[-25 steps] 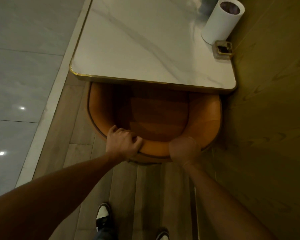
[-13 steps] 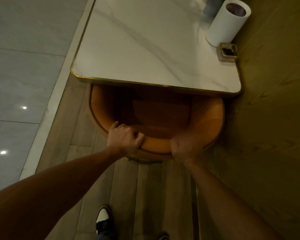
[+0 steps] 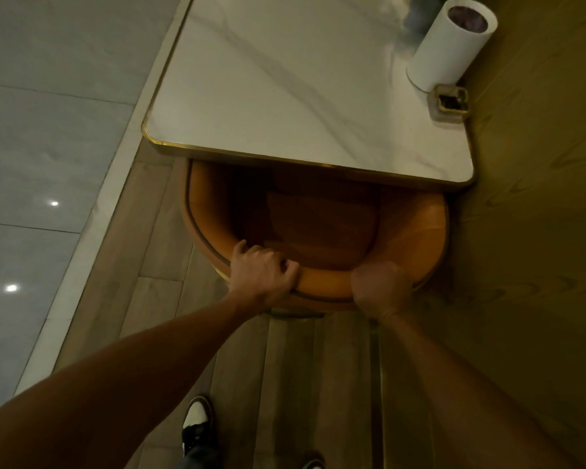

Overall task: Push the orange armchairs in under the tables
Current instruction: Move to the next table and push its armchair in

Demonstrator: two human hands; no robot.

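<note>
Against the wall on your right, with your left hand point(image 3: 263, 270) and right hand point(image 3: 381, 286) both clamped on the orange armchair point(image 3: 416, 231) backrest, a crooked shove could scrape the wall point(image 3: 538, 231) or jam its arms under the table point(image 3: 301, 96) edge.

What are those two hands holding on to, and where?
Both grip the orange armchair by its curved backrest top: left hand toward the left, right hand toward the right.

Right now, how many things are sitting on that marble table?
2: a white cylinder in the far right corner and a small ashtray just in front of it. The table's far end is out of view.
</note>
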